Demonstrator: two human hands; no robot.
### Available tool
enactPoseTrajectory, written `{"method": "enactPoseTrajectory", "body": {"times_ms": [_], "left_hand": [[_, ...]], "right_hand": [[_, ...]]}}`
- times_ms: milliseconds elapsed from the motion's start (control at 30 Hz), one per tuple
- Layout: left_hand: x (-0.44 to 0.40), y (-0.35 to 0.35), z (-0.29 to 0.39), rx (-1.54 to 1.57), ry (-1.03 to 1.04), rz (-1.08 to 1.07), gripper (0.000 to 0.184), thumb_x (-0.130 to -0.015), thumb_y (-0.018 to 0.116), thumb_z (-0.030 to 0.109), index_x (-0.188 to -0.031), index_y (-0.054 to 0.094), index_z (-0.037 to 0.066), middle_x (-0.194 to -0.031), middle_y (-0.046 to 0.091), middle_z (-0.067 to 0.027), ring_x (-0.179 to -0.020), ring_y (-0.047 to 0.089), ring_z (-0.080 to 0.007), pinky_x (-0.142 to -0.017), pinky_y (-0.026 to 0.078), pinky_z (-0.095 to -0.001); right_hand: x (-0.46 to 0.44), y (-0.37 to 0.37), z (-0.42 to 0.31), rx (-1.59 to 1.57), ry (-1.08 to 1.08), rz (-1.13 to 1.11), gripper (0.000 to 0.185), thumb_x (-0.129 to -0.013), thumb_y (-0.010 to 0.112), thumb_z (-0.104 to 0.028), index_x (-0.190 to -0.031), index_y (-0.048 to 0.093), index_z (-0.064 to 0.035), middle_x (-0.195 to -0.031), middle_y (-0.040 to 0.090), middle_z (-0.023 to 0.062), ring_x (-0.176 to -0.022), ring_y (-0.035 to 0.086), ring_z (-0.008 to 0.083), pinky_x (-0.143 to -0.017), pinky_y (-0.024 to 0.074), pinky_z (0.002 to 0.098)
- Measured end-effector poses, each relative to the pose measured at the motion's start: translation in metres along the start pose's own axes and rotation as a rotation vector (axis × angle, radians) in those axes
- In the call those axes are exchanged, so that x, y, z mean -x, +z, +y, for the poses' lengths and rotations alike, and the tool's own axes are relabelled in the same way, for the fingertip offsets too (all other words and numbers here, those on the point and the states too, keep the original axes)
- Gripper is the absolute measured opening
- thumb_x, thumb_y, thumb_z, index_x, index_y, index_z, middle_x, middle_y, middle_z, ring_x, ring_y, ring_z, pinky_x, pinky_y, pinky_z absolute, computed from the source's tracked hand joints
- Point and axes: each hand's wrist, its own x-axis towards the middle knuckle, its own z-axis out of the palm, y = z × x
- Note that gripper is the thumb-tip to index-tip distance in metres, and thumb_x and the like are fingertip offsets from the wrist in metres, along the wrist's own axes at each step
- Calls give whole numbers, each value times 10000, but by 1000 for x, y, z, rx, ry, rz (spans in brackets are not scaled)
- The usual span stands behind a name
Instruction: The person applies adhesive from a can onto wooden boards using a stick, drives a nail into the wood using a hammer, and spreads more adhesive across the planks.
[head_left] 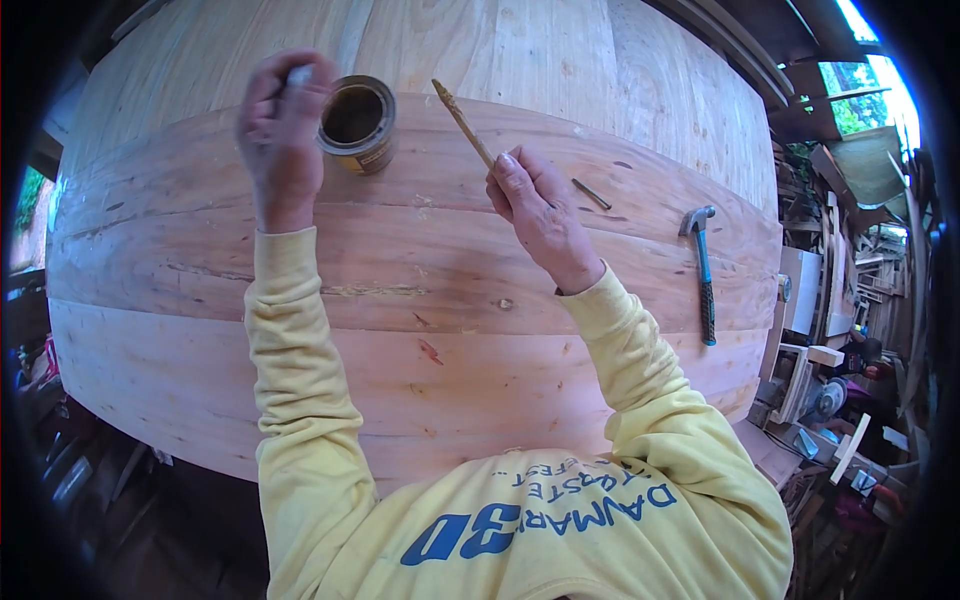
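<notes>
Stick in your right hand, open can at 11 o'clock

Your right hand (537,208), at 1 o'clock from the middle of the view, grips the stick (468,128) between thumb and fingers. The stick slants up toward 12, its far tip coated in brownish paste. Your left hand (285,135), between 10 and 11, is blurred; its fingers are curled in, with something pale showing among them, too unclear to name. The can (375,157) stands upright on the boards (440,360) just beside that hand, its mouth open and brown inside. Between 1 and 2 o'clock lies a nail (592,194). Near 3, a hammer (705,275) lies with its head pointing away from you.
</notes>
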Motion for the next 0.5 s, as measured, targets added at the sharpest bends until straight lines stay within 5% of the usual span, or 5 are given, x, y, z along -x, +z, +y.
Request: {"method": "enactPoseTrajectory", "body": {"times_ms": [100,233,267,367,500], "left_hand": [[-11,-28,-3,301,7,190,232,-937,792,199,-1084,706,42,-983,723,-78,-822,662,-124,-742,540,-247],[19,-64,-27,-57,-110,127,372,-940,793,313,-1175,703,38,-1084,727,-112,-1002,686,-191,-847,570,-315],[30,-63,-29,-193,-153,62,634,-865,856,390,-1326,636,15,-1230,693,-143,-1164,648,-248,-987,539,-354],[47,-34,-6,-584,64,-120,907,-740,936,431,-1430,549,-12,-1357,631,-179,-1268,602,-302,-1088,487,-403],[28,-12,2,-852,351,-222,1065,-637,980,413,-1473,487,-26,-1360,609,-226,-1261,599,-364,-1068,501,-429]], "right_hand": [[-4,5,2,45,-61,-26,246,-1099,536,-225,-942,543,-36,-771,520,4,-724,450,100,-660,424,281],[-15,4,-5,272,-200,4,206,-1063,590,-189,-948,537,-27,-744,530,66,-687,495,180,-633,447,334],[-19,3,-6,337,-241,17,199,-1050,606,-178,-947,534,-24,-732,539,90,-666,518,215,-623,457,354],[-31,2,-23,653,-507,20,174,-1016,620,-153,-964,519,-22,-720,586,175,-648,590,372,-610,480,440],[-44,15,-57,910,-523,-53,177,-1008,595,-151,-965,500,-9,-741,630,226,-699,633,454,-626,498,503]]}}
